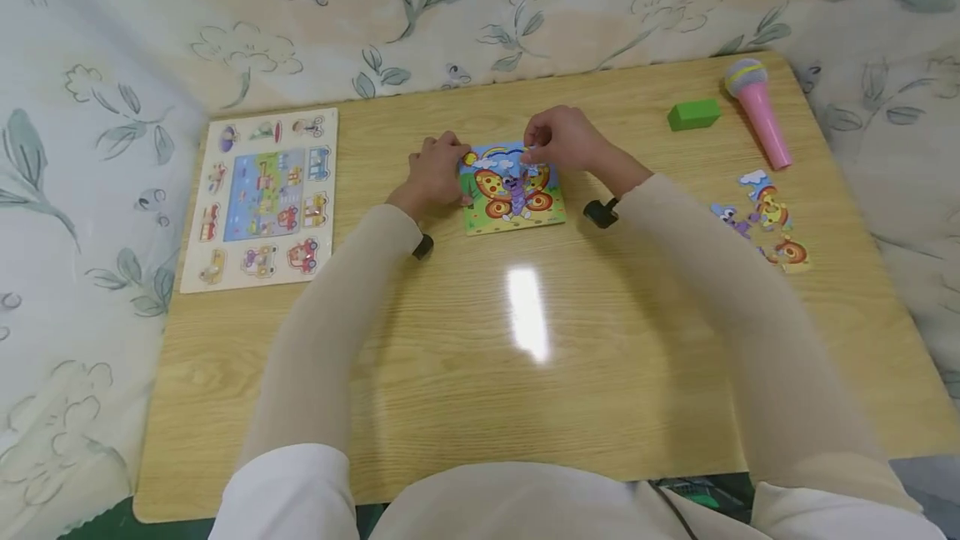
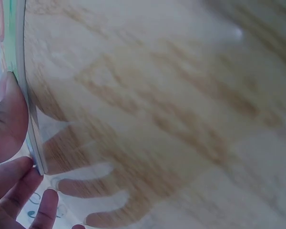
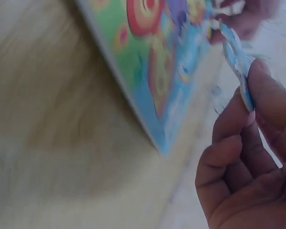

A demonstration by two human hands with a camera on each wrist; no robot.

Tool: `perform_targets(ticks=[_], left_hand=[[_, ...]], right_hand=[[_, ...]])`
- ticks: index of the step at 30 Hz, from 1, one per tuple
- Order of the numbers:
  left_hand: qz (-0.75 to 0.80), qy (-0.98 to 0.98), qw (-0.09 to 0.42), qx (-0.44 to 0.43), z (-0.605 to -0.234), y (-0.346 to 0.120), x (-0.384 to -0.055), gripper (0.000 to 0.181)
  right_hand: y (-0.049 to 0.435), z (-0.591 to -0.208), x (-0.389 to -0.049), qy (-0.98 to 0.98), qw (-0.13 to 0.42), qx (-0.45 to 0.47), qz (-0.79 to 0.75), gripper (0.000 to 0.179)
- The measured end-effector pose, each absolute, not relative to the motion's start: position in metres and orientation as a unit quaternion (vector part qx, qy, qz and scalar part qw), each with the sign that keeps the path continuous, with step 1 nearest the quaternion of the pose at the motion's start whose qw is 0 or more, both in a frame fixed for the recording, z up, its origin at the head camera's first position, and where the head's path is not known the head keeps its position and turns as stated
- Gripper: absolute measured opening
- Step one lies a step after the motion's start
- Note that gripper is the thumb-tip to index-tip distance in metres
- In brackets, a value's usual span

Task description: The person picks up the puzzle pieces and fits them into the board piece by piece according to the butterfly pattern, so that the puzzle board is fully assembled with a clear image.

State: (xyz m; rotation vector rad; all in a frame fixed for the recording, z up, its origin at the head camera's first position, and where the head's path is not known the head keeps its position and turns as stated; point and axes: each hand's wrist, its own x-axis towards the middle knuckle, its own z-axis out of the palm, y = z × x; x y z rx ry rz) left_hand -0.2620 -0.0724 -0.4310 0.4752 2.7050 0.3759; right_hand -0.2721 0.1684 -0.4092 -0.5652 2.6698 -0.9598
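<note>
A butterfly puzzle board lies on the table in front of the person, its picture facing up. At its left side, my left hand grips the edge; the left wrist view has the thumb along the side and fingertips by the corner. Above the board's upper right part is my right hand. Between its thumb and index finger it pinches a thin, light-blue puzzle piece, seen nearly edge-on in the right wrist view. The remaining right-hand fingers are curled inward.
Several loose puzzle pieces lie at the right, partly beside the right sleeve. Beyond them are a pink toy microphone and a green block. A vehicle puzzle board sits at the left. Floral cloth hangs behind the table.
</note>
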Motion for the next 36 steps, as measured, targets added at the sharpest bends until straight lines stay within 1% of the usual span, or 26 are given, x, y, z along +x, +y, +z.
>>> perform_targets(ticks=[6, 8, 13, 18, 24, 29, 36], left_hand=[[0.127, 0.959, 0.195, 0.163, -0.426, -0.072, -0.261, 0.087], [0.127, 0.957, 0.2, 0.169, -0.427, -0.069, -0.262, 0.087], [0.125, 0.958, 0.193, 0.169, -0.428, -0.067, -0.265, 0.088], [0.123, 0.957, 0.206, 0.161, -0.43, -0.07, -0.265, 0.088], [0.123, 0.96, 0.2, 0.15, -0.428, -0.071, -0.265, 0.089], [0.125, 0.96, 0.203, 0.15, -0.428, -0.07, -0.264, 0.089], [0.121, 0.96, 0.204, 0.147, -0.43, -0.07, -0.265, 0.088]], right_hand=[[0.143, -0.422, -0.282, 0.928, 0.147, -0.16, -0.302, 0.024], [0.141, -0.424, -0.282, 0.937, 0.142, -0.147, -0.284, 0.026], [0.134, -0.427, -0.283, 0.948, 0.119, -0.139, -0.26, 0.028], [0.125, -0.428, -0.284, 0.949, 0.135, -0.12, -0.26, 0.035], [0.122, -0.428, -0.287, 0.954, 0.135, -0.1, -0.249, 0.038], [0.121, -0.427, -0.287, 0.956, 0.156, -0.102, -0.228, 0.04], [0.119, -0.428, -0.288, 0.961, 0.155, -0.111, -0.202, 0.045]])
